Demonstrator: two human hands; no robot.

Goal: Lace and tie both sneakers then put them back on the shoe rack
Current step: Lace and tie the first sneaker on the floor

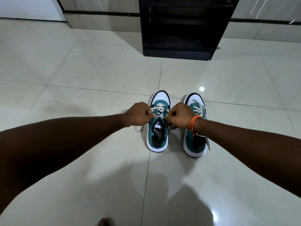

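Bright floor (97, 66) glare (edges bowed)

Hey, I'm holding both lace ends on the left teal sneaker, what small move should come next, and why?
Probably cross the ends and pull a first knot snug. Your left hand and right hand each pinch an end of the lace by the top eyelets of the left teal sneaker; it looks threaded fully, and no bow shows.

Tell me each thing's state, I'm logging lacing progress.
left sneaker: on the floor, laced, no bow yet.
lace: threaded through the left sneaker, ends pulled apart.
left hand: grips one end of the lace.
right hand: pinches the other end.
right sneaker: on the floor, untied, its own lace loose.
shoe rack: stands beyond the sneakers, holds neither.
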